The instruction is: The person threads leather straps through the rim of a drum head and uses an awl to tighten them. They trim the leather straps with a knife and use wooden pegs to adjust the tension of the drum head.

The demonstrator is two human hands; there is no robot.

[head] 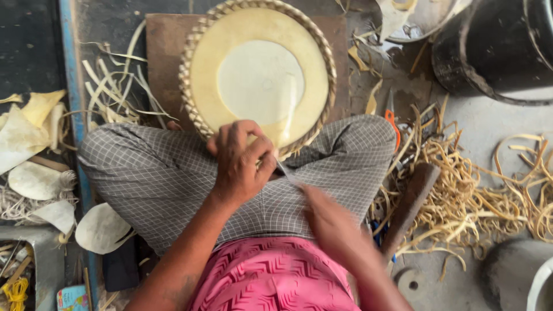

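Your left hand (pixel 241 164) grips the near rim of the round pale-yellow woven palm-leaf tray (pixel 257 78), fingers clamped on its 6 o'clock edge where it rests against your checked grey wrap (pixel 161 178). Your right hand (pixel 331 222), blurred at 5 o'clock from the left, pinches a thin pale strip (pixel 288 173) running up to that rim. A heap of curled tan shavings (pixel 472 196) lies on the floor at 3 o'clock.
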